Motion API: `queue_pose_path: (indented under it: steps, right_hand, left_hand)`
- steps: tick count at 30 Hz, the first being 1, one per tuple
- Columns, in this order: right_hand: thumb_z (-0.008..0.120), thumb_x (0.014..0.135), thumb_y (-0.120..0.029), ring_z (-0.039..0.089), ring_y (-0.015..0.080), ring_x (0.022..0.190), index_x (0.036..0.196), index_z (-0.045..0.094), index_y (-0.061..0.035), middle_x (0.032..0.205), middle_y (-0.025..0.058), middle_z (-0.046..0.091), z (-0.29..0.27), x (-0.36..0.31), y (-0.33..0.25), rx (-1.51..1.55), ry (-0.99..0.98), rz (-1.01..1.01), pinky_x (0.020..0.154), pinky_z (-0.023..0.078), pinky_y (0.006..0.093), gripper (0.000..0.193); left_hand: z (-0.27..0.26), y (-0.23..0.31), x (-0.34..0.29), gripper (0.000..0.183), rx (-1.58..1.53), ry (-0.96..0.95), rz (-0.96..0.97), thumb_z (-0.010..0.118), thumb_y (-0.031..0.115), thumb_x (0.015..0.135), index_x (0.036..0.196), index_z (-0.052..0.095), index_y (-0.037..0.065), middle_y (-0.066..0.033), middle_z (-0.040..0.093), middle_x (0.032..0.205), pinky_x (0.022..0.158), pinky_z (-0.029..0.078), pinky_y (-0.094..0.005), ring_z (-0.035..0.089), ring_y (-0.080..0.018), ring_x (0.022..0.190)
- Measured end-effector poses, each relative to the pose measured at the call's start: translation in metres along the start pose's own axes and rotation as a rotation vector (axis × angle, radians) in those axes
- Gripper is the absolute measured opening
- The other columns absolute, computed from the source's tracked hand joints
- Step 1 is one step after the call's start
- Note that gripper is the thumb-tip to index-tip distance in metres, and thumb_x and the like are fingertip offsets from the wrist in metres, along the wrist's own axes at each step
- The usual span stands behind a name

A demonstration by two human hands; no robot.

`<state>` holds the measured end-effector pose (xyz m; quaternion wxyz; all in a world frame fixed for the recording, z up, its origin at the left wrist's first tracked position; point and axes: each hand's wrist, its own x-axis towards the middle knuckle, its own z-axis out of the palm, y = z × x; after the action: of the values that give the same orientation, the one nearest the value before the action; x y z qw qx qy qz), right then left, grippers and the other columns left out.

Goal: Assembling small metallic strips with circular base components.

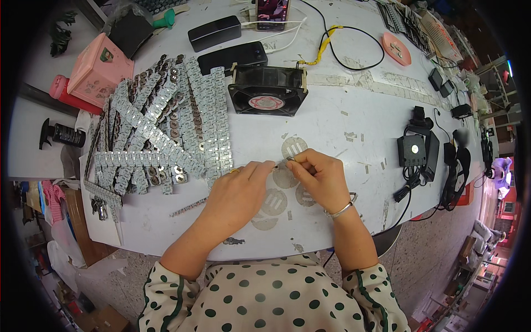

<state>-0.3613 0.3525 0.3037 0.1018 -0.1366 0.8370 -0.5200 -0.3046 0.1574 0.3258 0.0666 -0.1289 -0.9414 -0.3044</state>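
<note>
My left hand (239,191) is closed, its thumb and fingers pinched around something too small and hidden to name. A few centimetres to its right, my right hand (321,174) pinches a small shiny metal piece (290,159) between thumb and forefinger. Both hands hover low over round grey marks (275,202) on the white table. Left of my left hand lies a heap of metal strips (160,127), made of linked silvery plates with round dark parts. A thin narrow strip (189,207) rests beside my left forearm.
Beyond my hands stands a black square fan (268,91); behind it lie a black box (214,33) and a propped phone (272,14). A pink container (100,69) stands far left. Black adapters with cables (415,152) lie right, a pink dish (396,48) far right.
</note>
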Motion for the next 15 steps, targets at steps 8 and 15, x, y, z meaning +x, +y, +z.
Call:
queue_pose_path:
  steps: [8, 15]
  right_hand:
    - [0.072, 0.083, -0.006, 0.058, 0.0128, 0.055, 0.090, 0.070, -0.0020, 0.077, 0.0070, 0.066, -0.001, 0.000, -0.011, -0.180, 0.106, -0.143, 0.051, 0.046, 0.0233, 0.009]
    - [0.071, 0.082, -0.007, 0.062, 0.0167, 0.058, 0.093, 0.069, -0.0039, 0.084, 0.0087, 0.067, 0.001, 0.000, -0.006, -0.175, 0.037, -0.193, 0.052, 0.048, 0.0264, 0.011]
  left_hand:
    - [-0.019, -0.009, 0.000, 0.042, -0.075, -0.215, -0.078, 0.058, 0.015, 0.091, 0.132, 0.057, 0.022, -0.0074, 0.069, 0.084, 0.059, 0.053, -0.0394, 0.067, -0.0293, 0.071]
    - [-0.020, -0.014, 0.002, 0.039, -0.021, -0.257, -0.231, 0.056, 0.023, 0.095, 0.135, 0.055, 0.023, -0.0121, 0.071, 0.087, 0.065, 0.054, -0.0410, 0.067, -0.0339, 0.072]
